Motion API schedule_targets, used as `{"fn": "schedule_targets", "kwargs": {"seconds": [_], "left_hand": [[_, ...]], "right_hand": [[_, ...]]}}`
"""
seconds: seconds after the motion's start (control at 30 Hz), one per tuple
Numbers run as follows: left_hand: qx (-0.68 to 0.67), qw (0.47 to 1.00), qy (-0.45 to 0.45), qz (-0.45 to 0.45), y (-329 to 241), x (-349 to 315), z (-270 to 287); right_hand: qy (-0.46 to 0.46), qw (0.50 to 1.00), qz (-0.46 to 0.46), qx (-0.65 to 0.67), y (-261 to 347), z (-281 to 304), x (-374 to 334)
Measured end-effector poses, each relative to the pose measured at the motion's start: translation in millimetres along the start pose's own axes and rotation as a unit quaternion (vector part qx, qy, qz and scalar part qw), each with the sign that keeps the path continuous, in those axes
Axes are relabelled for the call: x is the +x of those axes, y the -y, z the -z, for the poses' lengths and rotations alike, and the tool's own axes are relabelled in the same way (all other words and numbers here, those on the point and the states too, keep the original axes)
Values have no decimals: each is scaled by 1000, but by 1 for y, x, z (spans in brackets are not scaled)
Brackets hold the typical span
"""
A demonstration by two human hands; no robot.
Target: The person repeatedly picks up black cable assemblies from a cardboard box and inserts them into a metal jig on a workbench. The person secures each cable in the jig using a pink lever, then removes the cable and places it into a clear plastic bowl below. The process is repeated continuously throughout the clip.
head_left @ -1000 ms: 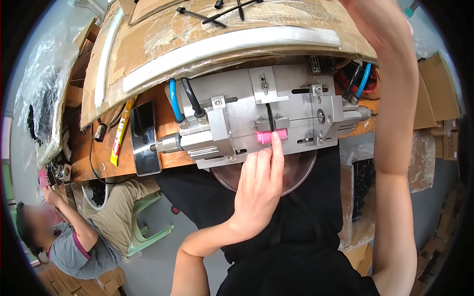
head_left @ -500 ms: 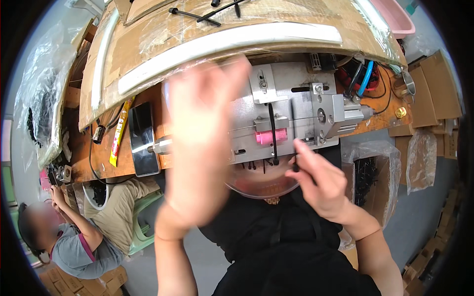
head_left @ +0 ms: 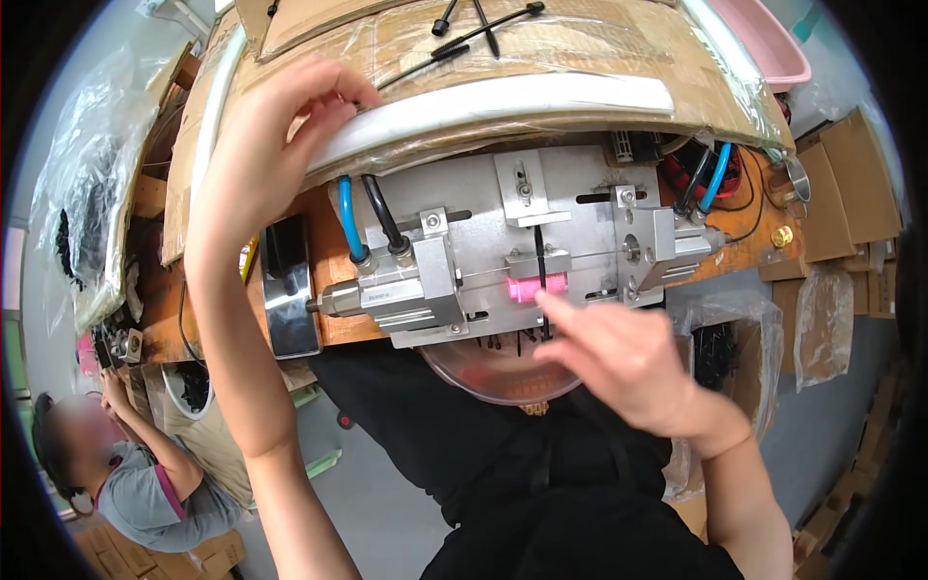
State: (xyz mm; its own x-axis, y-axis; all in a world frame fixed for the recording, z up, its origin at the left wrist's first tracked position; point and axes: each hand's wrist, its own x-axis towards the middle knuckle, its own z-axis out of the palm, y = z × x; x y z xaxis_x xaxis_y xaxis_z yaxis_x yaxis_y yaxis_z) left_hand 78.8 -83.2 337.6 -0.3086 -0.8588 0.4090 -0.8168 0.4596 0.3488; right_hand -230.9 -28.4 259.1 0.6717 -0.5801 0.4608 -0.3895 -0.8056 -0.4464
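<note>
My left hand [head_left: 324,101] is over the cardboard top, its fingers closed on the near end of a thin black rod [head_left: 416,72] with a thicker far end; the fingers partly hide the grip. In front of me, my right hand [head_left: 623,362] has thumb and index finger closed around the lower part of another black rod [head_left: 540,251]. This rod stands across a metal fixture [head_left: 483,208], in front of a small metal block and over a pink piece [head_left: 522,289]. My fingertips partly cover its lower end.
Several other black rods [head_left: 488,29] lie on the cardboard [head_left: 570,53] beside a white padded strip [head_left: 503,101]. Cylinders with blue and black hoses [head_left: 350,217] flank the fixture. A clear bowl [head_left: 454,372] sits below. A phone [head_left: 287,290] lies at left; a person [head_left: 159,483] sits beyond.
My left hand has moved up and left from over the fixture to a rod on the cardboard, which has turned. My right hand has shifted left, to the rod in the fixture. The view has shifted slightly.
</note>
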Motion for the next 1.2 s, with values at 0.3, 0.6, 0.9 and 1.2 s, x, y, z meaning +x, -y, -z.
{"fn": "schedule_targets", "kwargs": {"seconds": [0.3,0.6,0.9,1.2], "left_hand": [[75,989,-118,49,-133,-87,-87],[113,983,-14,147,-168,-102,-159],[76,987,37,134,-165,-94,-141],[165,971,-111,131,-25,69,-51]], "right_hand": [[-61,973,137,-173,-83,47,185],[-151,979,-105,83,-63,74,170],[-216,919,-83,319,-33,75,47],[-88,993,-29,72,2,-38,-36]]}}
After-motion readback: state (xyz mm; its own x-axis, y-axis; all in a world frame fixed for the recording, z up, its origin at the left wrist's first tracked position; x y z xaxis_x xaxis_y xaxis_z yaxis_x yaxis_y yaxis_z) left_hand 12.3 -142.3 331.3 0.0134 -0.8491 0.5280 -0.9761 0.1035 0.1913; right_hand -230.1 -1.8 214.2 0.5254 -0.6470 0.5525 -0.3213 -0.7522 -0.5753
